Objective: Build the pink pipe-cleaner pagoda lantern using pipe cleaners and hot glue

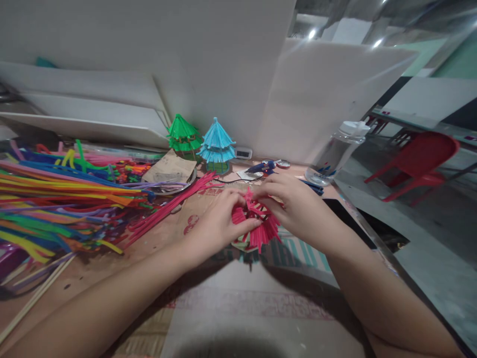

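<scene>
A small pink pavilion model (265,234) made of pipe cleaners stands low over the table, with a fanned, layered roof and a pale base partly showing beneath. My left hand (227,216) is closed on its left side, thumb lying across the front of the roof. At the upper right of the roof, the fingers of my right hand (290,201) pinch a pink pipe cleaner (249,195) near the top; its far end is hidden by the fingers. Behind stand two similar finished-looking models, one blue (216,141) and one green (182,132).
Loose pink pipe cleaners (171,209) lie left of my hands, beside a large multicoloured pile (74,199). A blue glue gun (263,168) rests behind my hands. A clear water bottle (335,154) stands at the right table edge. A red chair (421,159) is beyond.
</scene>
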Demonstrator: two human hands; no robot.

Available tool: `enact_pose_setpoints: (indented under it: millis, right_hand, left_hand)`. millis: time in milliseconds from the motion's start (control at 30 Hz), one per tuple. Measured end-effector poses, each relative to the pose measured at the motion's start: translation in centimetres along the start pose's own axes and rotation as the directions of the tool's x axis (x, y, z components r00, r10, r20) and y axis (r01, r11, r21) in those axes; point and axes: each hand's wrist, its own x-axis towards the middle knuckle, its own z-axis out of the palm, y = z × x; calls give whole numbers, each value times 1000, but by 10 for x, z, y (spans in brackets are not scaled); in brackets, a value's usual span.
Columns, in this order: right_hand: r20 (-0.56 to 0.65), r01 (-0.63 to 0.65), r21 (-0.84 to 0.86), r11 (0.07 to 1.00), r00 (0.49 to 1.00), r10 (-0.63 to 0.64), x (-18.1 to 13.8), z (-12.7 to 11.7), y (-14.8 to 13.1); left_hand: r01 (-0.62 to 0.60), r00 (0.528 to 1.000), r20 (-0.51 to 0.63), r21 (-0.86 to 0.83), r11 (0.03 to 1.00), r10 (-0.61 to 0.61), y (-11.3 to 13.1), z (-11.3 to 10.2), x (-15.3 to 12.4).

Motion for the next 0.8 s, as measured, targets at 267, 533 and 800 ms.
enact_pose_setpoints:
  millis: [267,533,800]
  right_hand:
    - [45,-36,17,999,998,35,-1,3,4]
    - [106,-69,37,997,992,65,0,-3,-2]
    - [-225,-41,7,999,973,42,-3,-25,-8]
  left_hand:
    - [24,999,22,-38,999,-23,5,-6,1]
    - [-13,1000,15,-42,999,14,4,-6,1]
    - [-28,1000,12,-12,1000,28,2,-4,4]
